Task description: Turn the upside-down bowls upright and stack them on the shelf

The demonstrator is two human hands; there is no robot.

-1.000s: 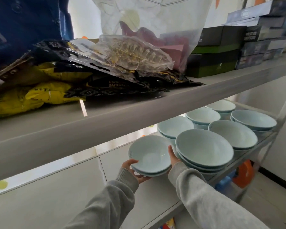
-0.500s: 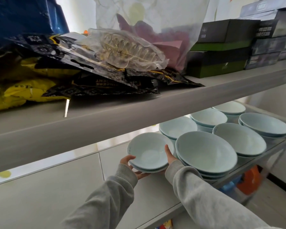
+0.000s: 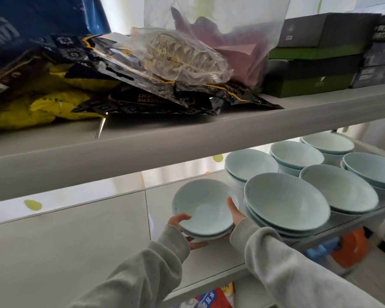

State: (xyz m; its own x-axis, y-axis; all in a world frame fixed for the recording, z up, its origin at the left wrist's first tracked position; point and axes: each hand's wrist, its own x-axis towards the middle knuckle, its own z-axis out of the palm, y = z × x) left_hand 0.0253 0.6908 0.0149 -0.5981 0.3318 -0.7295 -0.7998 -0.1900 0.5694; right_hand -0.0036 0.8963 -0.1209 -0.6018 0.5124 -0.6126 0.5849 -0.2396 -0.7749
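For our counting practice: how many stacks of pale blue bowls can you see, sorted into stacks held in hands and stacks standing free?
Held stack, between left hand and right hand: 1
Free-standing stacks: 6
Total: 7

Pale blue-green all over the bowls (image 3: 205, 207), no pattern. Light grey for the sleeves (image 3: 142, 274) and the shelf (image 3: 142, 156). Bright yellow on the bags (image 3: 42, 107). Black with gold edging and small white squares on the packets (image 3: 165, 94). Black over green bands on the boxes (image 3: 316, 56). Yellow-green spots (image 3: 32, 204) across the white wall (image 3: 98, 194).
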